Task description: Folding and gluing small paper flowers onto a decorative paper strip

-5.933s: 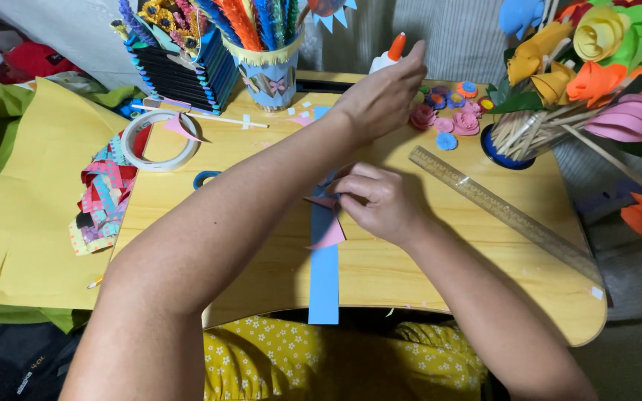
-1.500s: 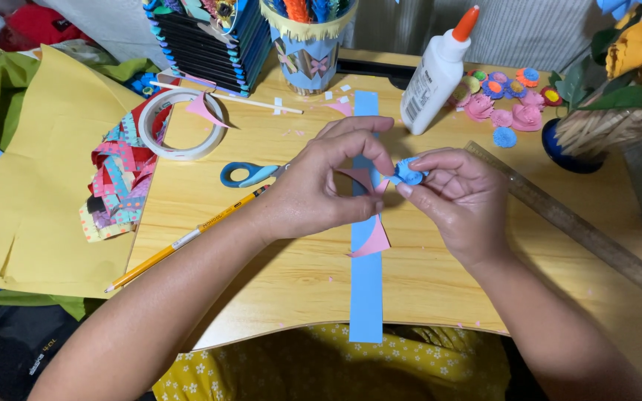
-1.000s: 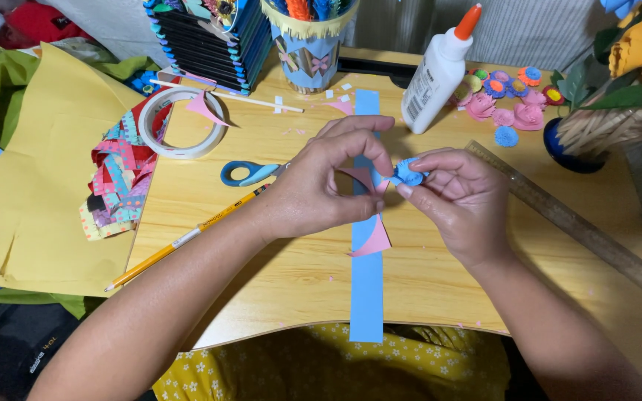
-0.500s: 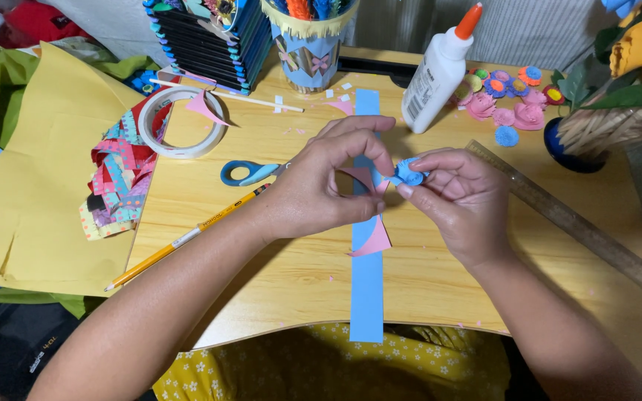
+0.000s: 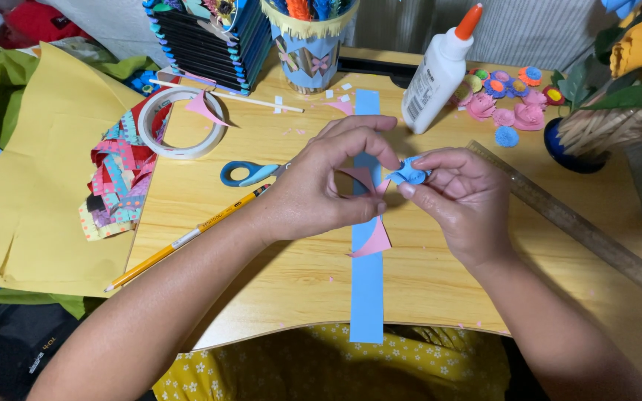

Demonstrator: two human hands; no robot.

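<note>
Over the middle of the wooden table [image 5: 276, 289], both my hands meet on a small rolled blue paper flower [image 5: 409, 171]. My right hand [image 5: 464, 204] pinches it between thumb and fingers. My left hand [image 5: 330, 184] curls around from the left, fingertips touching the same roll, with a pink paper bit by its fingers. Under my hands lies a long blue paper strip [image 5: 367, 286] running toward me, with a pink paper piece [image 5: 375, 240] on it.
Blue-handled scissors [image 5: 250, 174] and a yellow pencil [image 5: 187, 238] lie left of my hands. A tape roll [image 5: 182, 132], a white glue bottle [image 5: 441, 71], small paper flowers [image 5: 505, 98], a ruler [image 5: 581, 223] and a cup of paper strips [image 5: 310, 46] stand around. Yellow paper [image 5: 31, 200] covers the left.
Since the oldest frame my left hand came back from the far side of the table and both hands took up the blue roll. Over the last second they hardly moved.
</note>
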